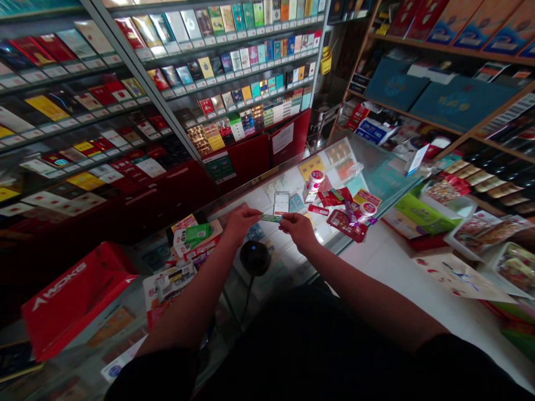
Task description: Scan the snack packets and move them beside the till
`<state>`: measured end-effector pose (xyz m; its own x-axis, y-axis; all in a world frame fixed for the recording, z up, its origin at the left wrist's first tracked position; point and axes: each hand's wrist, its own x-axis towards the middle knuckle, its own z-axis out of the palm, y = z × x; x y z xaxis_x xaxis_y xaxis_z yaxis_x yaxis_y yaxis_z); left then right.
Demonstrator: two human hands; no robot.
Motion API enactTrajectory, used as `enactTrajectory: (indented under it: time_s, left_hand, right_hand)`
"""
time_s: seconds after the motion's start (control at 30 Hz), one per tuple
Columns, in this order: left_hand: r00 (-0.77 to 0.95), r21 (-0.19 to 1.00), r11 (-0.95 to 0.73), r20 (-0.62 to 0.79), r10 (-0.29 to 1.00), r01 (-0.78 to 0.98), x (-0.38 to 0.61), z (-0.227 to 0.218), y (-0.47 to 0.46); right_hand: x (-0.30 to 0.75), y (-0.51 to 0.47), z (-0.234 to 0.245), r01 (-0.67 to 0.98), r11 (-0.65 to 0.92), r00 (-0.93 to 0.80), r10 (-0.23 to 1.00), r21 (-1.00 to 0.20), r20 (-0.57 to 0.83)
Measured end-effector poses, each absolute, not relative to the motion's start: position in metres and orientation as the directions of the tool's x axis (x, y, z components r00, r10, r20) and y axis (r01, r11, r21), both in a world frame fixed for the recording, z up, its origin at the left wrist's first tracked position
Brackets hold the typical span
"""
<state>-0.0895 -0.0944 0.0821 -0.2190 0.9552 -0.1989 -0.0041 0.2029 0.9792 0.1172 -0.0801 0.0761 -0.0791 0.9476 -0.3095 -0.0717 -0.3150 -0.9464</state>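
Observation:
Over the glass counter (288,253), a slim green pack of chewing gum (271,218) is stretched between my two hands. My left hand (240,227) pinches its left end, and my right hand (300,230) pinches the other end. Just beyond the pack lies a small white rectangular item (281,201), partly covered by it. A black round device (254,258) with a blue light and a cable stands below my hands. To the right are a pink-and-white tub (315,180), a slim red pack (318,210) and a heap of sweets in wrappers (346,224).
Colourful packets and a green box (196,234) lie left of my left hand. A red box (79,298) sits farther left. Cigarette shelves (234,47) line the far side. Trays of packaged snacks (449,192) stand at the right, beside wooden shelving.

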Motion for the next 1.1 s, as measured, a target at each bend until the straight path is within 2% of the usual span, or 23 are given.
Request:
enactTrajectory:
  time_s: [0.2,0.4,0.6,0.77,0.93,1.1]
  left_hand:
    - [-0.238,0.971,0.241,-0.232,0.943,0.009,-0.093,0.076,-0.098]
    - [-0.257,0.972,0.233,-0.218,0.941,0.031,-0.1,0.057,-0.096]
    - [-0.206,0.946,0.322,-0.324,0.923,-0.044,-0.104,0.051,-0.1]
    - [-0.236,0.944,0.33,-0.324,0.916,-0.014,-0.106,0.047,-0.104]
    - [-0.263,0.958,0.281,-0.258,0.93,0.054,-0.106,0.043,-0.107]
    - [-0.254,0.941,0.339,-0.323,0.912,0.02,-0.105,0.046,-0.114]
  right_hand:
    - [0.116,-0.081,0.059,0.051,-0.28,-0.066,0.957,-0.959,-0.283]
    - [0.111,-0.083,0.047,0.106,-0.293,-0.07,0.951,-0.95,-0.301]
    - [0.11,-0.087,0.044,0.097,-0.305,-0.09,0.945,-0.947,-0.313]
    - [0.109,-0.089,0.04,0.106,-0.314,-0.102,0.94,-0.943,-0.324]
    - [0.107,-0.089,0.033,0.109,-0.325,-0.095,0.937,-0.939,-0.336]
    - [0.108,-0.093,0.034,0.137,-0.327,-0.107,0.933,-0.935,-0.342]
